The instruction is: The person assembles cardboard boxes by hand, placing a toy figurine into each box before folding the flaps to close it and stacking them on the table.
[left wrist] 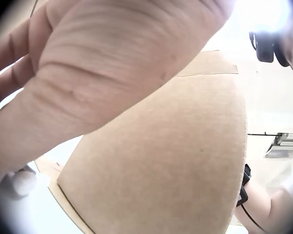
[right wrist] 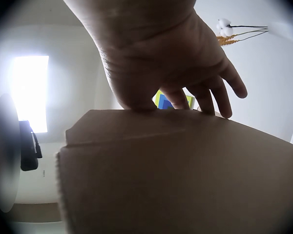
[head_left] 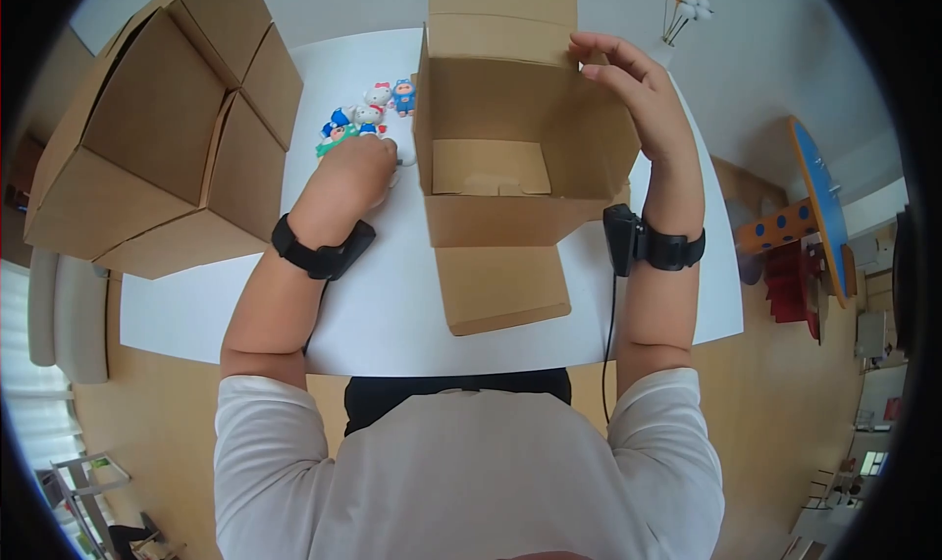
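Note:
An upright cardboard box (head_left: pixel 496 222) stands with its top flaps spread out. My right hand (head_left: pixel 633 94) rests over its far right edge, fingers relaxed and spread. In the right wrist view these fingers (right wrist: pixel 202 97) reach over the top edge of the cardboard (right wrist: pixel 185 161). My left hand (head_left: pixel 355 178) is left of the box, at the near side of a group of small toy figures, and hides part of them. Among them are a white figure with a red bow (head_left: pixel 378 94) and a blue figure (head_left: pixel 403 97). Whether the left fingertips hold a figure, I cannot tell.
Large closed cardboard boxes (head_left: pixel 147 158) are stacked on the left of the white table (head_left: pixel 368 315). Dried flowers (head_left: pixel 687 9) stand past the far right corner. To the right is a blue and orange piece of furniture (head_left: pixel 822 212). The box's near flap (head_left: pixel 502 290) lies toward the person.

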Demonstrator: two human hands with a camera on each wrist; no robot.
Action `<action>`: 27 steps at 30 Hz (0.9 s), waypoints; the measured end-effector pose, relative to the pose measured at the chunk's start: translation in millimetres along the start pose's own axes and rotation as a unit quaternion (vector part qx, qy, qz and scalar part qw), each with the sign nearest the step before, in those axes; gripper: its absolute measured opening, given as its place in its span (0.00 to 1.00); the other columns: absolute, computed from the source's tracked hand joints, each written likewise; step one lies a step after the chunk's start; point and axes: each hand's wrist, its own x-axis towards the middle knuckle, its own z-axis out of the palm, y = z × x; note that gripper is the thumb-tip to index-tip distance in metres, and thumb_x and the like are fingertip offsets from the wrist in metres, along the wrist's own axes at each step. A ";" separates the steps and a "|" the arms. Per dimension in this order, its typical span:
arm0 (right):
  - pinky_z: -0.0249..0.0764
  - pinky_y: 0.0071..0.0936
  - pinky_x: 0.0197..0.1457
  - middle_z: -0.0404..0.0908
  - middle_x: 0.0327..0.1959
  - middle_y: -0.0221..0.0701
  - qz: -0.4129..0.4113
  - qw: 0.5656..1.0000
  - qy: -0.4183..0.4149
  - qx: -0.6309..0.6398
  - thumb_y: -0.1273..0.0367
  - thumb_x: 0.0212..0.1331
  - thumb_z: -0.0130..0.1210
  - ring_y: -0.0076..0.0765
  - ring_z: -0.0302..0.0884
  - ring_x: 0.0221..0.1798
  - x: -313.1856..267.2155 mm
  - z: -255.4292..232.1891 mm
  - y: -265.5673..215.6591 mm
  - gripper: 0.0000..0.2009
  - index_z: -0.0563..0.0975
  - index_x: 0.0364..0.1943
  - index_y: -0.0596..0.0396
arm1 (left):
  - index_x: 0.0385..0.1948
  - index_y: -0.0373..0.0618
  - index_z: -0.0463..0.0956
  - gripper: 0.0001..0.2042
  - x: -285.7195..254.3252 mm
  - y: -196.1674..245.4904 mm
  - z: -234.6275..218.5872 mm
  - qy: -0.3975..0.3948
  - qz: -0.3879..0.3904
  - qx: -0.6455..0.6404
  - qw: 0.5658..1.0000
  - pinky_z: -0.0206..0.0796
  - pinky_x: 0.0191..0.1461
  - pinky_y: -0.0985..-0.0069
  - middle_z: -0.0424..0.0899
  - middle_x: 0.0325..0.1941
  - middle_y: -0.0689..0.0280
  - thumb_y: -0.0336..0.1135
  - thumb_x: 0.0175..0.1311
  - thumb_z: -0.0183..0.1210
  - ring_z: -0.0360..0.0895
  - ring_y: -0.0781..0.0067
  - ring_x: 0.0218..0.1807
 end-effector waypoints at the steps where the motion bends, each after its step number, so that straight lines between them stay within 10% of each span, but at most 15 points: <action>1: 0.69 0.27 0.60 0.82 0.49 0.31 -0.007 1.000 0.008 -0.028 0.68 0.59 0.58 0.29 0.77 0.52 0.4 -0.7 0.5 0.19 0.80 0.55 0.55 | 0.31 0.36 0.80 0.06 2.4 -6.9 7.0 -0.008 0.004 -0.003 1.000 0.74 0.45 0.61 0.83 0.35 0.49 0.21 0.55 0.54 0.82 0.49 0.41; 6: 0.72 0.32 0.59 0.82 0.54 0.39 0.003 0.996 0.029 -0.084 0.64 0.59 0.58 0.36 0.79 0.54 -1.2 -1.8 -2.3 0.24 0.76 0.60 0.54 | 0.32 0.37 0.79 0.07 -5.0 -21.6 -34.7 -0.043 0.092 -0.092 0.990 0.72 0.43 0.59 0.83 0.35 0.49 0.23 0.51 0.59 0.80 0.45 0.41; 7: 0.73 0.33 0.59 0.81 0.55 0.40 0.002 0.995 0.028 -0.098 0.63 0.59 0.58 0.37 0.79 0.55 -1.2 -3.9 -1.6 0.25 0.75 0.61 0.54 | 0.35 0.38 0.78 0.09 -13.0 -5.9 -78.0 -0.113 0.004 -0.126 0.986 0.71 0.42 0.60 0.82 0.36 0.49 0.24 0.49 0.61 0.79 0.45 0.41; 14: 0.73 0.28 0.52 0.82 0.45 0.33 0.017 0.985 0.021 -0.173 0.62 0.61 0.55 0.28 0.77 0.45 -4.5 -9.6 -8.7 0.24 0.76 0.61 0.53 | 0.41 0.42 0.75 0.17 -68.7 84.8 -183.9 0.269 0.135 -0.140 0.943 0.74 0.42 0.69 0.81 0.42 0.61 0.18 0.49 0.66 0.80 0.59 0.38; 18: 0.74 0.27 0.47 0.82 0.41 0.33 0.007 0.981 0.012 -0.193 0.62 0.62 0.53 0.28 0.77 0.42 -7.4 -7.2 -12.8 0.22 0.76 0.60 0.55 | 0.42 0.41 0.74 0.15 -39.3 137.2 -180.6 0.203 0.252 -0.022 0.946 0.72 0.43 0.65 0.80 0.42 0.59 0.18 0.52 0.60 0.78 0.52 0.42; 27: 0.76 0.31 0.41 0.83 0.35 0.37 0.067 0.964 -0.100 -0.236 0.65 0.63 0.44 0.34 0.79 0.35 -13.8 -11.0 -34.8 0.19 0.80 0.50 0.61 | 0.42 0.38 0.72 0.12 23.0 133.1 -124.4 -0.075 0.173 0.116 0.975 0.71 0.45 0.62 0.79 0.42 0.55 0.19 0.56 0.57 0.78 0.47 0.45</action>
